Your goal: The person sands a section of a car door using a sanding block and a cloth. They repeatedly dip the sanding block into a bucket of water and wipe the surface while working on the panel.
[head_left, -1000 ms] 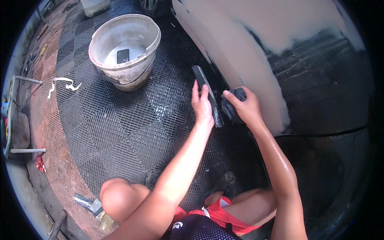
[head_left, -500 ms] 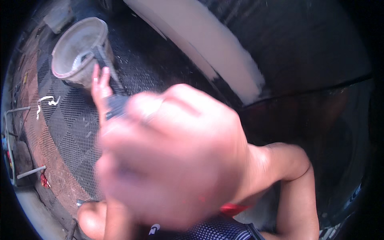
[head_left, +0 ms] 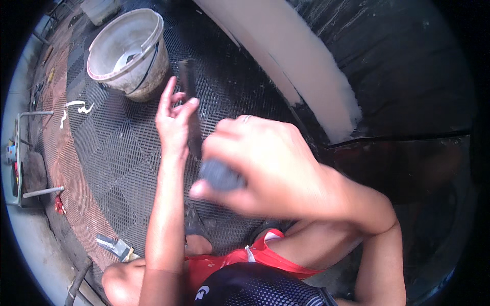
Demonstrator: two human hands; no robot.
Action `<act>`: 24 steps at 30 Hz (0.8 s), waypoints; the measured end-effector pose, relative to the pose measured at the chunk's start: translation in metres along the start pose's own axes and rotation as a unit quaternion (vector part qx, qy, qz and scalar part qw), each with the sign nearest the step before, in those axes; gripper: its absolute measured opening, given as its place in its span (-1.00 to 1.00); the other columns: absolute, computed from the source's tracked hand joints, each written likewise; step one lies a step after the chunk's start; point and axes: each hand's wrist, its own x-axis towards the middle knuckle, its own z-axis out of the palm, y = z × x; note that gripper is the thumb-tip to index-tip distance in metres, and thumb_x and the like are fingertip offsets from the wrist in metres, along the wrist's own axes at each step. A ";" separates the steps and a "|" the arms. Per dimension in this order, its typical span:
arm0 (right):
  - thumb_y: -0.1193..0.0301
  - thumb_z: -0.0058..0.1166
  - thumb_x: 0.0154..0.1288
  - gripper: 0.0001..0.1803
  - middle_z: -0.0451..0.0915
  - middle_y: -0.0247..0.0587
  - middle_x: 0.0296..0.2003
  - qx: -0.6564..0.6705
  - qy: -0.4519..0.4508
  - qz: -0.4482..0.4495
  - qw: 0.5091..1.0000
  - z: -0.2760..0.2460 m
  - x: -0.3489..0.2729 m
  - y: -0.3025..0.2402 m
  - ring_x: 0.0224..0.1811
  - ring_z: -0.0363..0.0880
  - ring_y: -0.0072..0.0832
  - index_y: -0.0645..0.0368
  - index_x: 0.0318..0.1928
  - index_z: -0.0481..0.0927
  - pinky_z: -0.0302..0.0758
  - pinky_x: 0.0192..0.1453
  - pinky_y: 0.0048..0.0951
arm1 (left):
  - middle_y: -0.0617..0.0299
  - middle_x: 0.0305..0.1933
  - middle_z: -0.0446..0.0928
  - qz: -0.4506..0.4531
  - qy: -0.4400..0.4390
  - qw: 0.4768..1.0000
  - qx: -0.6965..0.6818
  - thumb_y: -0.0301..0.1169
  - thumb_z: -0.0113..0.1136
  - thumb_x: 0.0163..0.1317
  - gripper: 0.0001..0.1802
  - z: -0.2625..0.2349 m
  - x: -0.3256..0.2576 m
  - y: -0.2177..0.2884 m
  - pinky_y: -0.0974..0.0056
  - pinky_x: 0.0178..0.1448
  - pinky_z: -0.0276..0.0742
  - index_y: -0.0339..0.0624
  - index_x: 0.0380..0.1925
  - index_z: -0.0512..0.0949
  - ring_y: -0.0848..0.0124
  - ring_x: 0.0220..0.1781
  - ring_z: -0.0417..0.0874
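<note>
In my right hand point(head_left: 265, 168) is the rounded dark grip of a long dark tool point(head_left: 191, 81); its kind is unclear. The fingers wrap round this grip, and a ring shows on one of them. From there the tool's narrow straight length runs up and away past my left hand point(head_left: 173, 122). That hand has its index finger stretched out and its thumb apart, the thumb lying against or just in front of the tool. To the right, a black glossy panel point(head_left: 398, 66) carries a broad beige, filler-like band point(head_left: 301, 61).
A dirty whitish bucket point(head_left: 153, 76) with a dark handle stands on the grid-like mat point(head_left: 112, 153) at the far left. White strip scraps point(head_left: 76, 104) lie on the mat. At the left edge is a metal frame point(head_left: 43, 192). A grey flat piece point(head_left: 112, 246) lies near my knee.
My right hand has dropped away from the camera and looks smaller and sharper. The bucket, mat and panel have shifted in view. My left hand now appears farther from the bucket.
</note>
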 end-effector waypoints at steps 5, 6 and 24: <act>-0.19 0.45 0.16 -0.29 0.76 0.11 -0.09 0.106 -0.019 0.305 0.946 0.023 -0.007 0.083 -0.02 0.80 -0.10 0.24 -0.06 0.71 0.68 0.04 -0.15 | 0.21 0.17 0.56 0.027 -0.108 0.990 -0.083 -0.48 0.43 0.34 -0.27 0.039 -0.008 0.012 0.38 0.15 0.62 0.01 0.52 0.46 0.52 0.05 0.65; -0.24 0.44 0.15 -0.22 0.76 0.14 -0.04 0.113 0.007 0.325 0.939 0.026 -0.011 0.100 0.02 0.79 -0.11 0.25 0.01 0.70 0.67 0.10 -0.18 | 0.18 0.18 0.56 0.033 -0.117 0.991 -0.050 -0.49 0.44 0.33 -0.27 0.045 -0.012 0.010 0.38 0.16 0.62 0.00 0.51 0.46 0.50 0.07 0.65; 0.23 0.60 0.07 -0.39 0.80 -0.18 -0.15 0.188 0.114 0.244 0.945 0.011 -0.033 0.081 -0.03 0.73 -0.48 0.31 0.08 0.72 0.58 0.23 -0.33 | -0.26 0.47 0.39 0.414 0.101 0.662 0.617 0.07 0.62 0.05 0.29 -0.027 0.147 0.050 -0.23 0.63 0.19 -0.39 0.59 0.11 -0.18 0.60 0.30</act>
